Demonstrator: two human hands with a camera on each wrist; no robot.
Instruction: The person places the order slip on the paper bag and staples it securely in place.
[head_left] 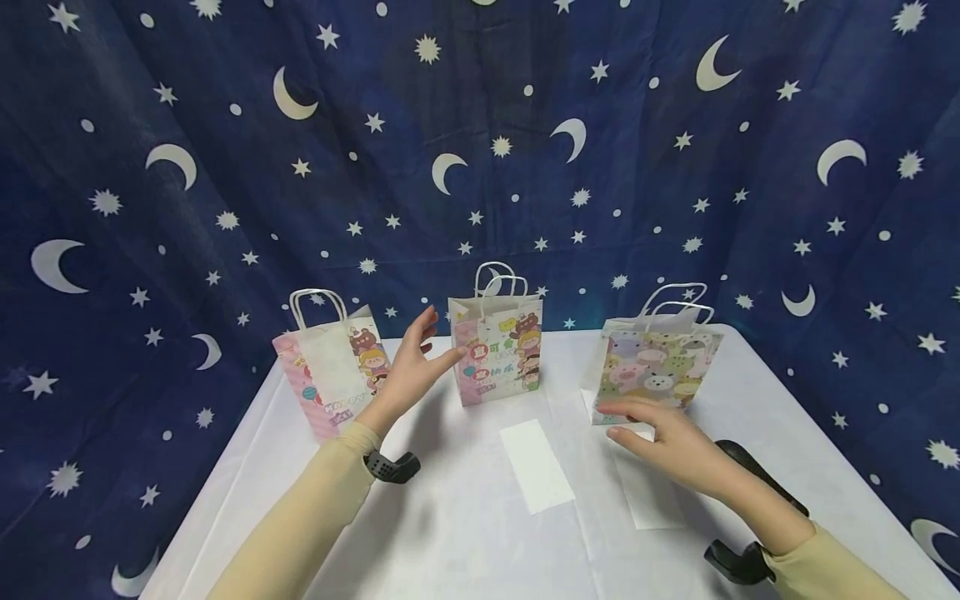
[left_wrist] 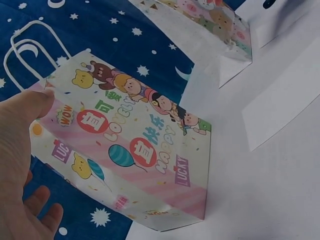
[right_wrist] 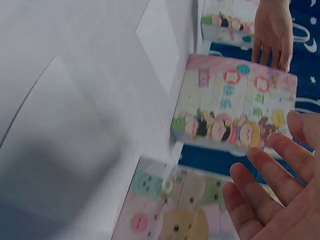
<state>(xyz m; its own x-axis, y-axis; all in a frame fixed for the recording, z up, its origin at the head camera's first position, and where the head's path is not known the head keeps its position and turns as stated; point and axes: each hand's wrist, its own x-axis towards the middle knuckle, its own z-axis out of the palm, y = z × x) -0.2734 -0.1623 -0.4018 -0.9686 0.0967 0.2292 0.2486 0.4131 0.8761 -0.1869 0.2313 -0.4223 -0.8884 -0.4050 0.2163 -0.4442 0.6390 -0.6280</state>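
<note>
A pink and white paper gift bag (head_left: 497, 358) with cartoon figures and white twisted handles stands upright at the middle of the table. My left hand (head_left: 408, 367) is at its left side, thumb tip overlapping the bag's edge and the other fingers spread loosely. In the left wrist view, the thumb (left_wrist: 37, 102) lies over the upper corner of the bag. Before a gift bag with animal faces (head_left: 656, 371) on the right, my right hand (head_left: 671, 437) hovers with relaxed fingers and nothing in them. The right wrist view shows its fingers (right_wrist: 260, 197) spread apart.
Another pink and white gift bag (head_left: 330, 371) stands on the left, partly behind my left arm. Two white paper sheets, a middle one (head_left: 537, 465) and a right one (head_left: 648, 492), lie on the white table (head_left: 465, 533). A black object (head_left: 750, 467) shows beyond my right forearm.
</note>
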